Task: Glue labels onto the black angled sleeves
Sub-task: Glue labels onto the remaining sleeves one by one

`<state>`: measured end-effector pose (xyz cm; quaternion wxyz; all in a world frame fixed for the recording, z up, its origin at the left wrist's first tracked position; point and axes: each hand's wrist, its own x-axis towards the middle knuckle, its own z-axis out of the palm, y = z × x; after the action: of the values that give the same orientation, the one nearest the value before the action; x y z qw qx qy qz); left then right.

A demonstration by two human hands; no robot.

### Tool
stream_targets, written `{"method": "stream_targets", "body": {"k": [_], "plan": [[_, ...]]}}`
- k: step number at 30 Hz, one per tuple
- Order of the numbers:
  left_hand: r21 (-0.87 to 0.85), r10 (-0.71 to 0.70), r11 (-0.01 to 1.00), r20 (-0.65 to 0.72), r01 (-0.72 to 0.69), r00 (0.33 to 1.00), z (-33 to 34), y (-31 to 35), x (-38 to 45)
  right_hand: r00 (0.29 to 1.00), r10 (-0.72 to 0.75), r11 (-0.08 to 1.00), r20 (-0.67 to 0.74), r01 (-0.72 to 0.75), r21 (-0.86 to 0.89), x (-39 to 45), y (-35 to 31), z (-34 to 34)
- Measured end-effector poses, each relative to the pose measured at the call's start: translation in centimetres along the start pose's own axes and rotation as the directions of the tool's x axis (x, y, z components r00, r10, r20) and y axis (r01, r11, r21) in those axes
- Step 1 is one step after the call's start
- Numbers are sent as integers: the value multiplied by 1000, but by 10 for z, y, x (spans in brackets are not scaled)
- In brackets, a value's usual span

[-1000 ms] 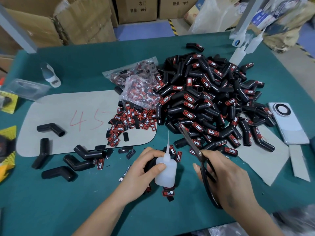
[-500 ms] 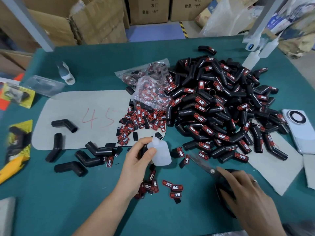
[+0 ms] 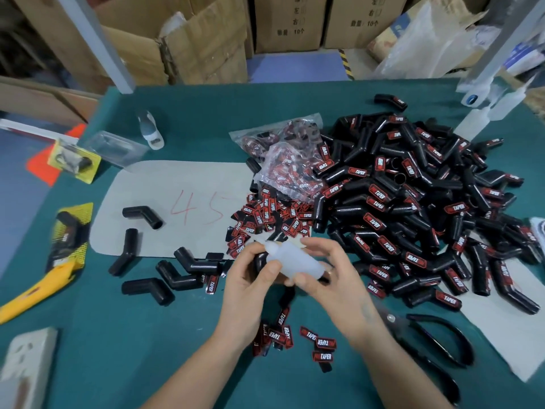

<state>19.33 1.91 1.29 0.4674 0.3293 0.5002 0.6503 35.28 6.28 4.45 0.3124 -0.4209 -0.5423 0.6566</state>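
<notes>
Both hands hold a white translucent glue bottle lying sideways above the green table. My left hand grips its nozzle end and also seems to clasp a black sleeve, mostly hidden. My right hand holds the bottle's body. A big heap of labelled black angled sleeves fills the right. Several unlabelled sleeves lie at the left. Loose red-and-black TAPER labels are piled in the middle, and a few labels lie below my hands.
Black scissors lie on the table at the lower right. A grey mat marked 45, a bag of labels, a yellow knife, spare bottles and a phone surround the work. Cardboard boxes stand behind.
My right hand has put the scissors down on the table and come up to the glue bottle. The bottle went from upright to lying sideways between both hands.
</notes>
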Motion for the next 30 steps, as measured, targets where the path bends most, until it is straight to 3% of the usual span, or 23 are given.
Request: {"method": "stream_targets", "body": {"k": [3,5,9,19,24,30], "plan": [[155,91,984,-54,-82,994,-5,5,5,998,50,961,35,-58,271,22,4,3],[161,116,981,-47,-107,992,-10,7,9,998,60,911,27,-66,408,25,8,1],[218,157,964,8,-155,988,-21,4,12,998,44,859,-48,-13,512,28,2,-17],[132,131,983,-36,-125,991,-23,11,12,959,-121,869,-255,227,439,12,-3,-35],[208,136,970,-25,-128,990,-22,12,10,905,-213,927,-368,306,217,2,-9,-30],[287,165,945,-10,-156,986,-22,12,9,849,-277,961,-451,258,-104,-9,-8,-20]]}}
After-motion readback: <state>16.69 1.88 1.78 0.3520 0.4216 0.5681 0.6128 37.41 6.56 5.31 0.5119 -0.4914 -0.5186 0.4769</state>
